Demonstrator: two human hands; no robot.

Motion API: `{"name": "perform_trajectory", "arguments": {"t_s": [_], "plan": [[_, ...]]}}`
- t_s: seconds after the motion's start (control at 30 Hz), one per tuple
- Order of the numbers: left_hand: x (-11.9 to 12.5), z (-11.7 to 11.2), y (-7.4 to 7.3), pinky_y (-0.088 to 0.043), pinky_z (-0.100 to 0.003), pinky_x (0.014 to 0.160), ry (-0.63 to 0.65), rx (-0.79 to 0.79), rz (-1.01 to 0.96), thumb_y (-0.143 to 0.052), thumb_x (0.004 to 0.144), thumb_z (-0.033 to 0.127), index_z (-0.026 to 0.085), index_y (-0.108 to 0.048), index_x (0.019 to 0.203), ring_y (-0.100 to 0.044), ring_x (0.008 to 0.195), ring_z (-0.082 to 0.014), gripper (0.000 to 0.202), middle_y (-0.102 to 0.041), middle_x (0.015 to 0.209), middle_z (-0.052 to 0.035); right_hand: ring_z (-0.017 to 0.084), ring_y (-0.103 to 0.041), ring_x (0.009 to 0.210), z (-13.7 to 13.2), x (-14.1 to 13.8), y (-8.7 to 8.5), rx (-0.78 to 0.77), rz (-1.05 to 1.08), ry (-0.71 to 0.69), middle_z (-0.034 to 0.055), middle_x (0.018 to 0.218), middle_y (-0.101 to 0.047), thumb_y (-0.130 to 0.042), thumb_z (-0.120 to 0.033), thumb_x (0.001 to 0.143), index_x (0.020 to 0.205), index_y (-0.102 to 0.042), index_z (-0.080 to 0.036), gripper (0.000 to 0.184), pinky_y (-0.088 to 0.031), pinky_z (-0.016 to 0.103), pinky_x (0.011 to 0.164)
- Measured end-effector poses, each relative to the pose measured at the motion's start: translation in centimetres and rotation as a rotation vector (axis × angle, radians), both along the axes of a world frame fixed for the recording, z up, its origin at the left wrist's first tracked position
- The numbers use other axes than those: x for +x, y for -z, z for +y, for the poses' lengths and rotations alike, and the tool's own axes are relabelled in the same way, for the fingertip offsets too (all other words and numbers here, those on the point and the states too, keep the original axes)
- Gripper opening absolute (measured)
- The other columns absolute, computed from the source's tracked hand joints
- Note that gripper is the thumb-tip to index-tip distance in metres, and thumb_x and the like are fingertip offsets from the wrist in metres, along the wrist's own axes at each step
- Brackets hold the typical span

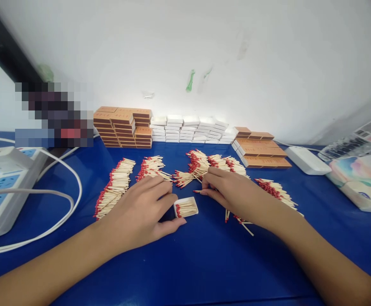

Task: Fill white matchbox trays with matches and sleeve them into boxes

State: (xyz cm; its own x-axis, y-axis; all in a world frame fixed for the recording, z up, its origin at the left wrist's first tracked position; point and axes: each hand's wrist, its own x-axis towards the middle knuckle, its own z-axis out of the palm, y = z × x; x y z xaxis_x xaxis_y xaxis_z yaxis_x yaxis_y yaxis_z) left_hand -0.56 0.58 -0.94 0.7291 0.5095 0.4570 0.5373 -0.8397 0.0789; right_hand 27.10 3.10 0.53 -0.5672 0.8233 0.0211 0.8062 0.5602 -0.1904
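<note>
Right hand (225, 185) pinches a slim, red-headed wooden match (197, 191) between thumb and fingers, just beyond the far right corner of a small white rectangular tray (190, 215) part-filled with matches. The left hand (140, 212) curves around the tray's left side, thumb at its near edge; whether it grips cannot be told. Glossy blue tabletop (185, 263) spreads widely between tray and near edge. Loose red-headed match piles (117, 187) hem the far side, before stacked white boxes (187, 129).
</note>
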Motion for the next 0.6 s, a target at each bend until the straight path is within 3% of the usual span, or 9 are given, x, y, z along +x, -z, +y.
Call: {"name": "perform_trajectory", "arguments": {"t_s": [0.23, 0.43, 0.6], "plan": [[0.0, 0.0, 0.0, -0.053, -0.040, 0.075, 0.001, -0.004, -0.017, -0.075, 0.099, 0.042, 0.014, -0.073, 0.090, -0.061, 0.084, -0.0232, 0.029, -0.065, 0.087, -0.0054, 0.018, -0.067, 0.082, -1.7, -1.1, -0.6, 0.057, 0.159, -0.093, 0.0048, 0.104, -0.068, -0.061, -0.024, 0.110, 0.097, -0.064, -0.020, 0.013, -0.049, 0.031, 0.069], [0.1, -0.1, 0.0, -0.052, -0.039, 0.074, 0.011, 0.005, -0.024, -0.074, 0.099, 0.040, 0.015, -0.073, 0.090, -0.061, 0.082, -0.0227, 0.026, -0.065, 0.086, -0.0050, 0.017, -0.066, 0.074, -3.1, -2.8, -0.6, 0.130, 0.171, -0.205, 0.0040, 0.095, -0.067, -0.065, -0.022, 0.108, 0.095, -0.068, -0.018, 0.014, -0.049, 0.030, 0.064], [0.1, -0.2, 0.0, -0.055, -0.039, 0.077, 0.010, 0.002, -0.027, -0.074, 0.100, 0.041, 0.014, -0.074, 0.094, -0.062, 0.083, -0.0222, 0.027, -0.067, 0.089, -0.0057, 0.022, -0.071, 0.089, -1.6, -1.7, 0.0, 0.150, 0.161, -0.087, 0.0076, 0.107, -0.070, -0.057, -0.021, 0.111, 0.115, -0.070, -0.019, 0.014, -0.053, 0.033, 0.074]]}}
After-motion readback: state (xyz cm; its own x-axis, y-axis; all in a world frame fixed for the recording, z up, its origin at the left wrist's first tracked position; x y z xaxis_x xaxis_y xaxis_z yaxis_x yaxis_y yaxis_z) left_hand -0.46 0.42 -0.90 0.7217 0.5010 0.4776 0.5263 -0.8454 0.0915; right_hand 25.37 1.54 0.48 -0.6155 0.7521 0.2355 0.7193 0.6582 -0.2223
